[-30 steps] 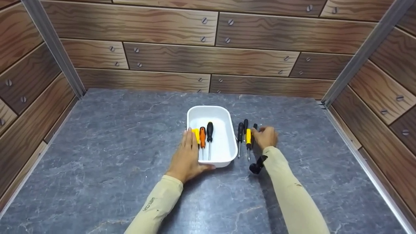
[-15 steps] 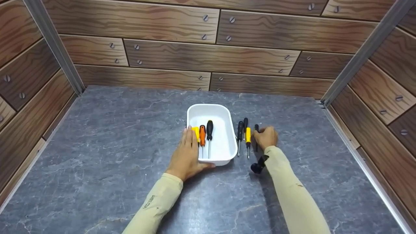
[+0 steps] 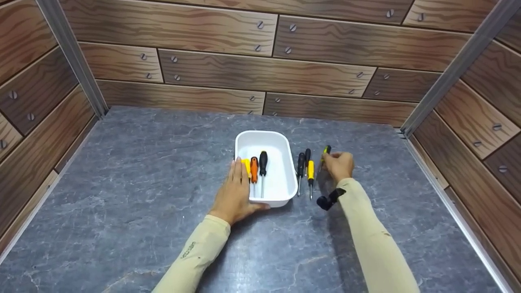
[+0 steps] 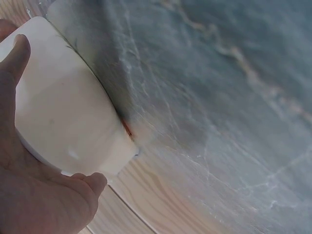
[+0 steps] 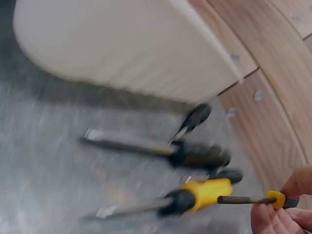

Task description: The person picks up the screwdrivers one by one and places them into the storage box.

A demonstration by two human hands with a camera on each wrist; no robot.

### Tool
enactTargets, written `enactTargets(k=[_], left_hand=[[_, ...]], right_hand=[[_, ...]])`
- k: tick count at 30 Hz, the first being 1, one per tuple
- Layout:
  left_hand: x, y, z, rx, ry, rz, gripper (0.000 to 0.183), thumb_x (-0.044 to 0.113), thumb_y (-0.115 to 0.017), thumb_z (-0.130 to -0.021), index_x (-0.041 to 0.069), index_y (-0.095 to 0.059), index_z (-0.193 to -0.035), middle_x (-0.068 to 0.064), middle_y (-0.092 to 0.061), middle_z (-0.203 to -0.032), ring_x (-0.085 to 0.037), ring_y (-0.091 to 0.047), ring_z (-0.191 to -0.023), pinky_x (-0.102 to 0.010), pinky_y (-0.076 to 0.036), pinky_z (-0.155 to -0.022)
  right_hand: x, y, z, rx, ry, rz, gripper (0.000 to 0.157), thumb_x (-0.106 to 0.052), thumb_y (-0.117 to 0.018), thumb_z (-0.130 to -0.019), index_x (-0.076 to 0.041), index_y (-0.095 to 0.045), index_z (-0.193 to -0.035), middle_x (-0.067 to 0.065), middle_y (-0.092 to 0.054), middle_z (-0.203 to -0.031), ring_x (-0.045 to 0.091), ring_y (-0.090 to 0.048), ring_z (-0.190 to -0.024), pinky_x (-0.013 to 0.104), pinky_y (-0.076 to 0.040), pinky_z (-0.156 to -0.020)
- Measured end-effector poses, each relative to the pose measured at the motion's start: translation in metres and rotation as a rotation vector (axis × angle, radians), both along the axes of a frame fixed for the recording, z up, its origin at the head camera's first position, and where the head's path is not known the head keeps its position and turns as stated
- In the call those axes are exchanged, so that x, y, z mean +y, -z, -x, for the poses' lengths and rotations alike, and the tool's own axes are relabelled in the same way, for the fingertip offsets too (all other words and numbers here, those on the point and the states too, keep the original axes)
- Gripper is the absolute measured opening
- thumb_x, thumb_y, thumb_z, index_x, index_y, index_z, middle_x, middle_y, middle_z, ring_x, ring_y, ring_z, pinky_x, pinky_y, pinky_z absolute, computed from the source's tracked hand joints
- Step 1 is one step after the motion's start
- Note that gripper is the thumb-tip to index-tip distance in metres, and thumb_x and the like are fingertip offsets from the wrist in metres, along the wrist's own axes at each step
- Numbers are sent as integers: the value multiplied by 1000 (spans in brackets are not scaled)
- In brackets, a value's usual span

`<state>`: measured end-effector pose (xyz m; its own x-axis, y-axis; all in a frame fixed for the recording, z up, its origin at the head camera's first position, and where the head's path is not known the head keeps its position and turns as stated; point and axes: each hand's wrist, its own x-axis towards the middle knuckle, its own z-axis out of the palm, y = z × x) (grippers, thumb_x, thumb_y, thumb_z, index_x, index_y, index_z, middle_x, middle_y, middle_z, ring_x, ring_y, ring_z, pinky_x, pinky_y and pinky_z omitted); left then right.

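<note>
My left hand (image 3: 233,191) lies along the left side of a white plastic tray (image 3: 281,171), fingers straight on its wall and thumb at its near end. Inside the tray are an orange screwdriver (image 3: 254,169), a black-handled screwdriver (image 3: 263,162) and a yellow handle (image 3: 246,166), partly hidden by the fingers. To the right of the tray, my right hand (image 3: 340,165) pinches a yellow-and-black screwdriver (image 5: 276,199), raised off the table, its shaft pointing left in the right wrist view.
Between the tray and the right hand lie a yellow screwdriver (image 3: 311,170), a black screwdriver (image 3: 301,162) and another black handle (image 3: 307,154). A smaller black handle (image 5: 197,116) shows by the tray wall. Wood-patterned walls (image 3: 220,69) enclose the grey marbled table (image 3: 163,162).
The right hand has lifted the screwdriver from the table, moving slightly right and tilting it so its yellow part shows. The left hand and tray stay in place.
</note>
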<state>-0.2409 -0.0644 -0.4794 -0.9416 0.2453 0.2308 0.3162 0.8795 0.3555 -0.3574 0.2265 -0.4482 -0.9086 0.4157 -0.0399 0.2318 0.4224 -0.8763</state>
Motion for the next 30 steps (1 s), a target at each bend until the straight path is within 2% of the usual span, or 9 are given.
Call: enactTargets(k=[5,10,15,18,22,27,30], left_hand=[[0,-1,1,-13,-6,6,133,69,-79,-71,-16,-18,-154,-34,-13,-162,-46,-16,-150,-48,-28,-120],[-1,-1,0,-15,-1,8,133,68,-79,-72,-16,-17,-154,-35,-12,-162,-47,-16,-150,-48,-27,-121],[-1,-3,-1,0,3,3,133,68,-80,-72,-17,-17,-153,-35,-13,-161,-47,-16,-150,-48,-28,-120],[-1,-3,-1,4,-2,4,133,68,-80,-72,-16,-17,-154,-35,-13,-161,-46,-16,-150,-48,-30,-119],[-2,-2,-1,4,0,12,133,69,-78,-73,-17,-17,-153,-35,-13,-161,-46,-17,-150,-48,-30,-119],[-2,-2,-1,19,6,15,132,69,-79,-72,-18,-19,-153,-37,-15,-160,-47,-19,-149,-48,-31,-119],[-3,-2,-1,52,13,11,132,67,-80,-71,-19,-21,-151,-38,-18,-159,-49,-22,-148,-49,-33,-118]], right_hand=[[-16,-15,5,77,-7,176,30,-8,-69,-90,12,-67,-112,5,-68,-78,8,-66,-56,30,-63,-66],[-35,-26,5,119,-79,304,33,-1,-67,-89,17,-62,-117,12,-67,-84,13,-69,-59,27,-62,-63],[-60,-35,1,154,-165,336,33,2,-67,-88,20,-61,-115,13,-67,-83,12,-68,-57,26,-61,-61],[-77,-38,-1,172,-233,317,32,2,-68,-88,19,-62,-113,14,-68,-83,12,-68,-58,27,-62,-62],[-95,-34,-4,182,-327,237,32,1,-69,-88,19,-63,-114,18,-70,-86,11,-68,-58,26,-61,-60],[-109,-24,-7,154,-430,80,35,0,-70,-86,17,-64,-116,26,-72,-91,10,-68,-54,28,-61,-59],[-115,-20,-7,130,-477,-39,37,-3,-71,-86,14,-65,-118,26,-73,-92,11,-69,-54,31,-62,-60]])
